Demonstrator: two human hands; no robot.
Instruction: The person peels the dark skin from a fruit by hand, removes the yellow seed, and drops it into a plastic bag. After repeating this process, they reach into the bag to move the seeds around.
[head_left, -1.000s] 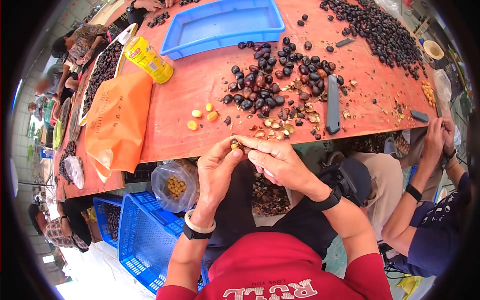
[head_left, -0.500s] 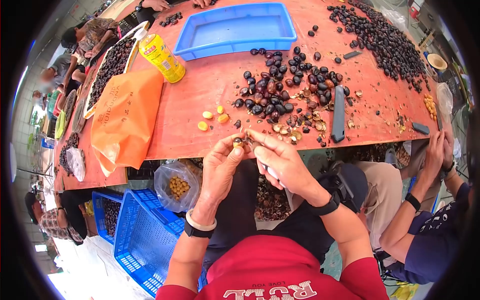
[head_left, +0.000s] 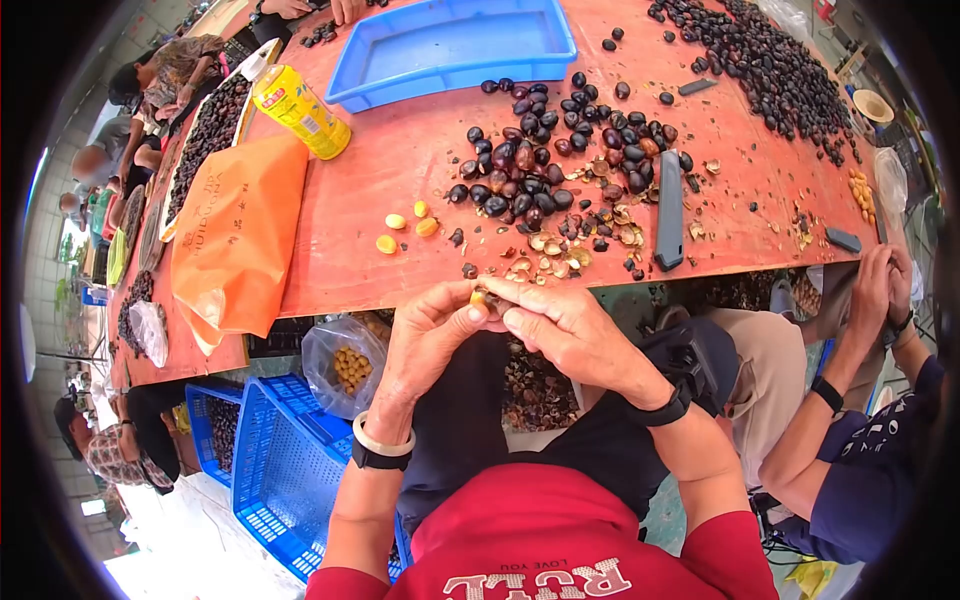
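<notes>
Close to the table's front edge, my left hand point(head_left: 432, 335) pinches a dark-shelled nut point(head_left: 478, 298) whose yellow inside partly shows. My right hand point(head_left: 575, 338) is closed against it, thumb and forefinger touching the nut; the white-handled tool seen in its palm earlier is now hidden by the fingers. Beyond my left hand lie several yellow kernels point(head_left: 395, 221). A heap of glossy dark nuts point(head_left: 520, 180) spreads farther back, with broken shells point(head_left: 560, 258) on its near side. Right of these rests a grey bar-shaped tool point(head_left: 670, 215).
A blue tray point(head_left: 450, 85), a yellow bottle point(head_left: 305, 115) and an orange bag point(head_left: 240, 235) stand on the red table. Below its edge are a plastic bag of kernels point(head_left: 350, 370) and blue crates point(head_left: 290, 480). A co-worker's hands point(head_left: 880, 290) are at the right.
The view has shifted slightly. My right hand has turned and closed in over the nut, covering the white handle. More yellow now shows on the nut in my left hand.
</notes>
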